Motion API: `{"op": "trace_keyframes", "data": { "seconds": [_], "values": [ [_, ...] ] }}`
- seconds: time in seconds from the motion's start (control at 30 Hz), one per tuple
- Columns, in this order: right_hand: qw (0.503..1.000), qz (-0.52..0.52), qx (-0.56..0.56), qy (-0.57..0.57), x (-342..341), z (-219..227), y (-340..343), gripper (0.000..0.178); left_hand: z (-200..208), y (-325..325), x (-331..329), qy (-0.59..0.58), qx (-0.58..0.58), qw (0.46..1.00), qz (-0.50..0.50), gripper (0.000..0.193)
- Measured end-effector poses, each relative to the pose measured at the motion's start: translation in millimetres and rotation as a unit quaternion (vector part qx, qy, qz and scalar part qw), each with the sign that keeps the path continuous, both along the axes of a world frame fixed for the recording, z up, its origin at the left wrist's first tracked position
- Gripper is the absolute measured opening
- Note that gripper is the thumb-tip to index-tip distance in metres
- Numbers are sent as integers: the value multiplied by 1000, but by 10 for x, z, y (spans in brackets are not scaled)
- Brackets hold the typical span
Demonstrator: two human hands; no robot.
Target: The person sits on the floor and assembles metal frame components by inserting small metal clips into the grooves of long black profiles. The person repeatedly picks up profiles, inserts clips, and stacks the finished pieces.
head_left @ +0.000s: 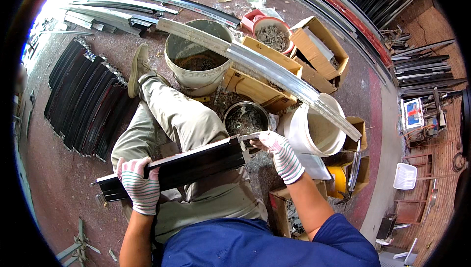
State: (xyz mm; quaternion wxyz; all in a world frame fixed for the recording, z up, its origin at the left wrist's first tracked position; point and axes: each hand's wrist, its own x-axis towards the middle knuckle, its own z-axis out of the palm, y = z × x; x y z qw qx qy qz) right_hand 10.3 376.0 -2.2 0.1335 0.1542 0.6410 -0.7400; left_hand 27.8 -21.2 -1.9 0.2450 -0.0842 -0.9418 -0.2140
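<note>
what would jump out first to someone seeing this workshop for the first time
The long black profile in the lower middle, held by the gloved left hand, with the gloved right hand at its other end. Next, the stack of black strips on the floor at left, and the long pale bar slanting over the buckets at upper centre.

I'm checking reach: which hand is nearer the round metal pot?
Right. The right hand is close to the pot, at its lower right; the left hand is well away, to its lower left.
</note>
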Motion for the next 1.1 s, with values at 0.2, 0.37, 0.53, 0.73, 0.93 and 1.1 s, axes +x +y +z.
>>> {"op": "trace_keyframes", "data": {
  "seconds": [0.2,0.37,0.53,0.73,0.93,1.1],
  "values": [
    [1000,8,5,-7,-19,10,16,43,2,-3,-4,-8,-2,1000,6,25],
    [1000,12,20,7,-14,10,27,43,1,0,-2,-9,3,1000,3,24],
    [1000,5,28,-13,-24,100,-9,40,-2,-6,-5,-11,6,1000,-2,24],
    [997,11,-69,-26,-59,-80,120,36,-2,-6,-8,-5,6,1000,-4,25],
    [995,67,-68,20,-76,-95,166,39,-9,-16,-1,0,0,1000,-5,26],
    [991,106,62,56,-124,118,132,38,-7,-13,3,3,3,1000,-4,25]
  ]
}}
